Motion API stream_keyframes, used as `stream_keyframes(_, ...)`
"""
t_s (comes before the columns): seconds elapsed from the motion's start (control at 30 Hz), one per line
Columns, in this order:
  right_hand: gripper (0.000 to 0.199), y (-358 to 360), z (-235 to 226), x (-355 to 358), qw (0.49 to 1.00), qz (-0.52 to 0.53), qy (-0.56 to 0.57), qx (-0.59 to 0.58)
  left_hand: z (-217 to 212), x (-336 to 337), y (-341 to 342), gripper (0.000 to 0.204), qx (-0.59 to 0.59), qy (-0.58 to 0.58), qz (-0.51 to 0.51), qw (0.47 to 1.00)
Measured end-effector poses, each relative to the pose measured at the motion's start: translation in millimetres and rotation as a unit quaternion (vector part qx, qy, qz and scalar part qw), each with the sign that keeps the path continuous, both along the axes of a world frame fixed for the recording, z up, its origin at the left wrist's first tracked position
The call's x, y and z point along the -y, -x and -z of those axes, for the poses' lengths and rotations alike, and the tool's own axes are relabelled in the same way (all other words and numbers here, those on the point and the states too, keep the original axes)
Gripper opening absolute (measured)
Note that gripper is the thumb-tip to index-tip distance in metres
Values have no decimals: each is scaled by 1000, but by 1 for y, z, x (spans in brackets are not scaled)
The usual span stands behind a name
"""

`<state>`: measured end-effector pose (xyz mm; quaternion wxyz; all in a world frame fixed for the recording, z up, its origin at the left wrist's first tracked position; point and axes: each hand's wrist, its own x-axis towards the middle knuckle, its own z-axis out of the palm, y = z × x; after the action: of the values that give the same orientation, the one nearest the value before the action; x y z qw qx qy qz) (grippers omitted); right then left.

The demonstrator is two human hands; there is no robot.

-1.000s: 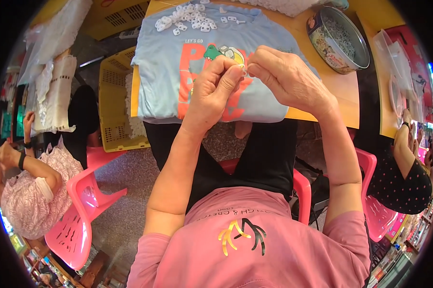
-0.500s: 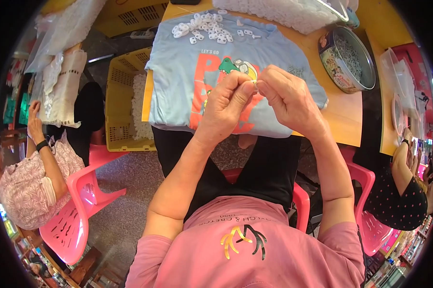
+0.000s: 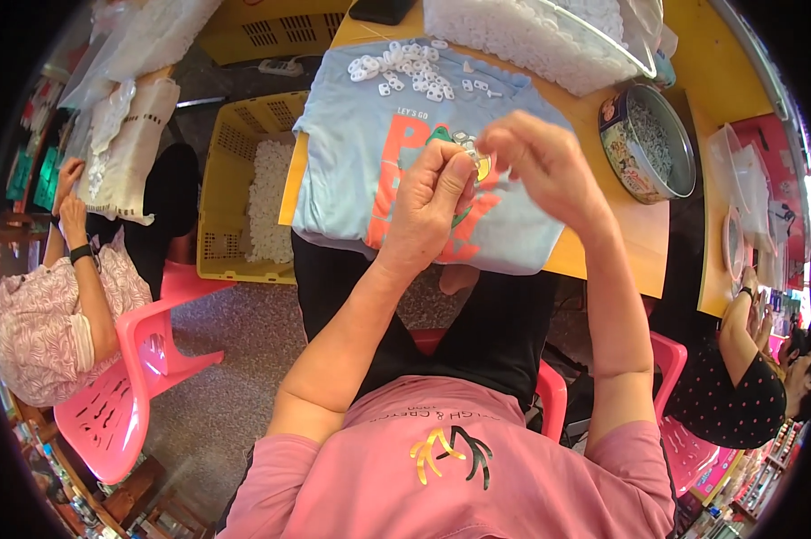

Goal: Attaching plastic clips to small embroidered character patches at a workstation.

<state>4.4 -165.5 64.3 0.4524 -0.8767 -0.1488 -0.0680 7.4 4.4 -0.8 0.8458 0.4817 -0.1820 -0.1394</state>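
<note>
Thumb and fingers of my left hand [image 3: 432,198] are pinched together on a small whitish piece, mostly covered by the fingertips. Just to its right hovers my right hand [image 3: 549,171], its fingers bent and smeared by motion; whether they hold anything is hidden. Below both hands, a light blue T-shirt [image 3: 342,162] with orange lettering and a green cartoon print lies over the table edge. A loose heap of small white plastic pieces with holes [image 3: 414,61] rests on the shirt's far part. A few more white pieces [image 3: 479,87] lie to the right of that heap.
Behind the shirt stands a clear bin of white parts [image 3: 522,45]. A round tin of small metal parts [image 3: 634,166] is at the right on the yellow table [image 3: 625,251]. Left of the table sits a yellow crate [image 3: 221,198]. People work at both sides on pink chairs [image 3: 127,359].
My right hand has come away from the left fingertips, upward and slightly right. My left hand keeps its pinch. The whole view has shifted a little.
</note>
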Motion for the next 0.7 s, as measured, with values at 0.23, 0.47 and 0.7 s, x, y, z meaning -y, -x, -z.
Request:
stream_keyframes(0.23,18,-75,34,4,947,66,237,205,-8,-1,3,17,9,-56,28,998)
stream_keyframes(0.47,32,-78,38,-6,929,-4,307,208,1,-2,1,15,26,-63,31,997)
stream_keyframes(0.7,41,-90,45,-2,951,63,247,175,-1,-2,1,15,39,-67,44,996)
